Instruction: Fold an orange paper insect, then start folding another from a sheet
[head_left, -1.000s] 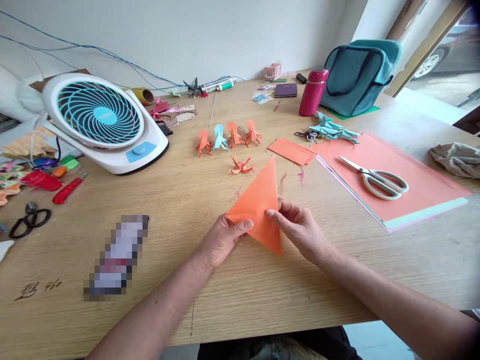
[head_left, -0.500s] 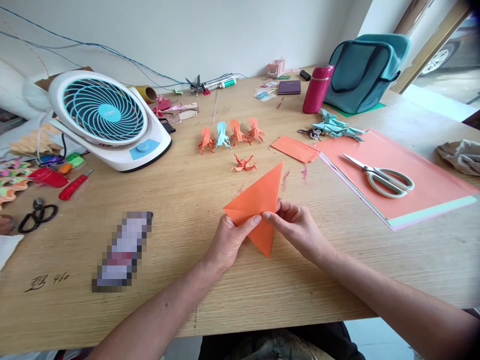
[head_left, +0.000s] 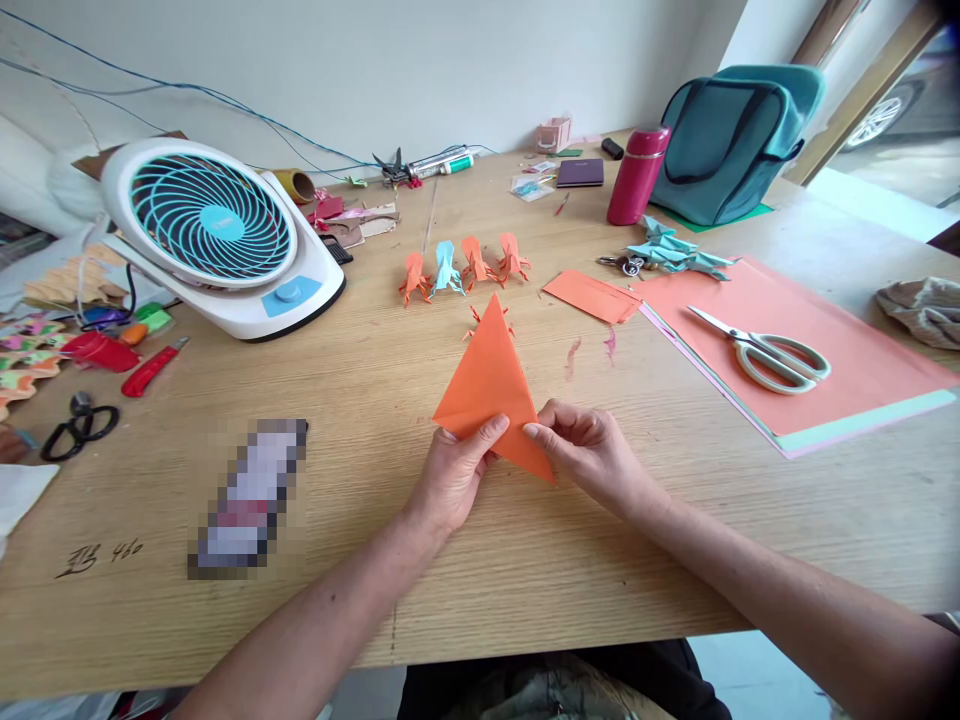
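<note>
An orange paper triangle (head_left: pixel 489 385) is lifted just above the wooden table (head_left: pixel 375 350), its tip pointing away from me. My left hand (head_left: pixel 454 470) pinches its near left edge with thumb on top. My right hand (head_left: pixel 589 455) pinches the near right part. Behind the tip, a small orange folded figure (head_left: pixel 472 318) is mostly hidden. Further back stands a row of folded paper figures (head_left: pixel 465 268), three orange and one light blue.
A white and teal fan (head_left: pixel 217 235) stands at the left. Orange sheets (head_left: pixel 795 345) with scissors (head_left: pixel 765 350) lie at the right, beside an orange paper strip (head_left: pixel 592 296). A teal bag (head_left: pixel 731 140) and red bottle (head_left: pixel 636 175) stand behind. Black scissors (head_left: pixel 79 425) and a red cutter (head_left: pixel 154 367) lie at left.
Both hands have turned the orange triangle, so its tip swung from pointing up-right to pointing straight away, now covering the small orange figure.
</note>
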